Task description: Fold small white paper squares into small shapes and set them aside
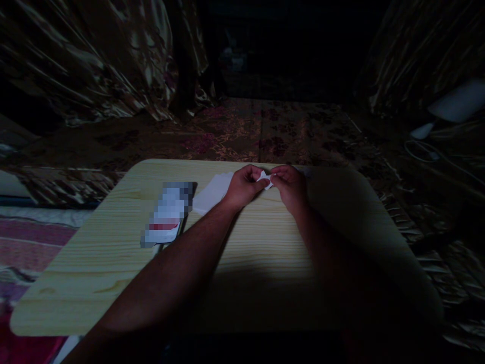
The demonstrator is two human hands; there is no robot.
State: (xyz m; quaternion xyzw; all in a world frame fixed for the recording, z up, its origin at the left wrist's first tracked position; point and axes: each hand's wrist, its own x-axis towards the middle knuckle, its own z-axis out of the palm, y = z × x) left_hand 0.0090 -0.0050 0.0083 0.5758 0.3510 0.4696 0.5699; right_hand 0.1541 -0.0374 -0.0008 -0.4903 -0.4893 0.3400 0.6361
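My left hand and my right hand meet near the far edge of a light wooden table. Both pinch a small piece of white paper between their fingertips, just above the tabletop. A stack of white paper sheets lies flat on the table right beside my left hand, partly hidden by it.
A blurred flat object on a dark card lies on the table's left half. Patterned floral fabric covers the floor beyond the table, with shiny drapes behind. A white object and a cable sit at far right.
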